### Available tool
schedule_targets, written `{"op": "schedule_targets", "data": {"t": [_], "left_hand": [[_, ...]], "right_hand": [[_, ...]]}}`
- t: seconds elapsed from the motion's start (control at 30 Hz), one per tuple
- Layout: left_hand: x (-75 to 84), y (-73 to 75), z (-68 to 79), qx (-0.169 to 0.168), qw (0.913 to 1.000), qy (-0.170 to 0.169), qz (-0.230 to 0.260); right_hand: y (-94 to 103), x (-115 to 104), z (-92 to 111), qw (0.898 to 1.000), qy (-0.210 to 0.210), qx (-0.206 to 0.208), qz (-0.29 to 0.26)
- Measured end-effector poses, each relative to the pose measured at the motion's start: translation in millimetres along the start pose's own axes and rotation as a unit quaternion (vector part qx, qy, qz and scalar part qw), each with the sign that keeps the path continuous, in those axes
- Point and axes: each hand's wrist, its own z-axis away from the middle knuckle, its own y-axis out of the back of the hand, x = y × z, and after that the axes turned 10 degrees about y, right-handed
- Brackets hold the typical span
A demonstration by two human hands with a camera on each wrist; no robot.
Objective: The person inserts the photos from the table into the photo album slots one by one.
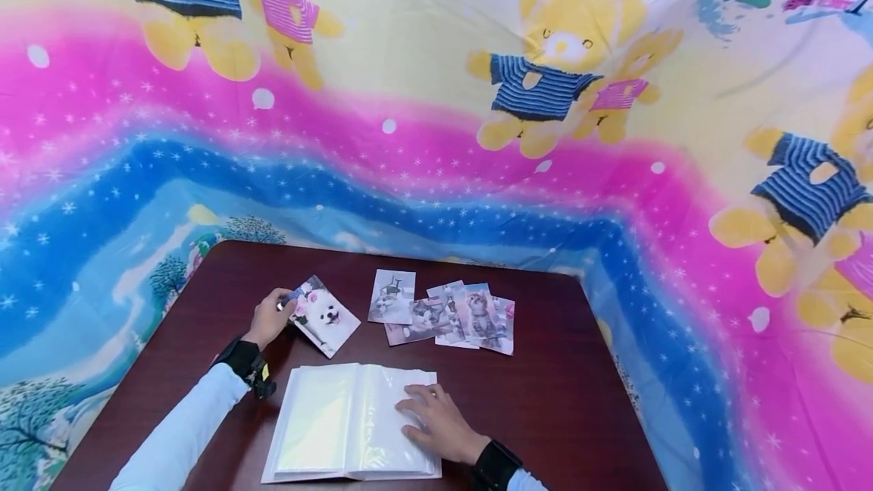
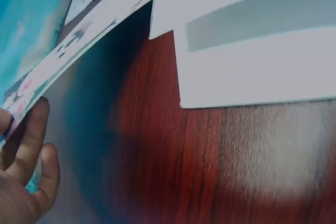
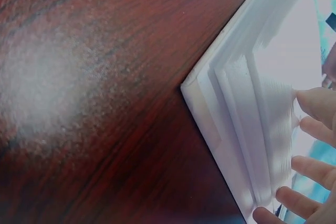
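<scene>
My left hand (image 1: 271,317) pinches a photo card of a white puppy with pink flowers (image 1: 326,317) by its left edge, held tilted above the table. In the left wrist view the thumb and fingers of the left hand (image 2: 26,156) grip the corner of the card (image 2: 68,45), seen nearly edge-on. A white photo album (image 1: 314,419) lies open in front of me, its visible clear sleeves blank. Spread fingers of my right hand (image 1: 439,421) rest on the album's right page. The right wrist view shows those fingertips (image 3: 310,171) at the stacked page edges (image 3: 273,129).
Behind the album lies a single cat photo (image 1: 392,298), partly over a row of overlapping pet photos (image 1: 480,317). They rest on a dark red wooden table (image 1: 546,400). A cloth printed with bears (image 1: 546,82) hangs around the table's far and side edges.
</scene>
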Motion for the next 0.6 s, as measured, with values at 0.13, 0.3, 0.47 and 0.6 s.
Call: {"op": "schedule_targets", "data": {"t": [0.13, 0.3, 0.47, 0.6], "left_hand": [[9.2, 1.5, 5.4, 0.029, 0.9960, -0.083, -0.018], [23.5, -1.9, 17.0, 0.076, 0.9804, -0.177, -0.043], [40.8, -4.8, 34.9, 0.091, 0.9699, -0.223, -0.034], [55.7, -6.8, 48.6, 0.089, 0.9644, -0.249, -0.016]], "right_hand": [[1.6, 2, -1, 1.000, 0.002, -0.001, 0.002], [4.8, 3, -5, 1.000, 0.009, 0.004, 0.006], [10.2, 5, -12, 1.000, 0.020, 0.010, 0.011], [18.8, 7, -23, 1.000, 0.020, 0.016, 0.006]]}}
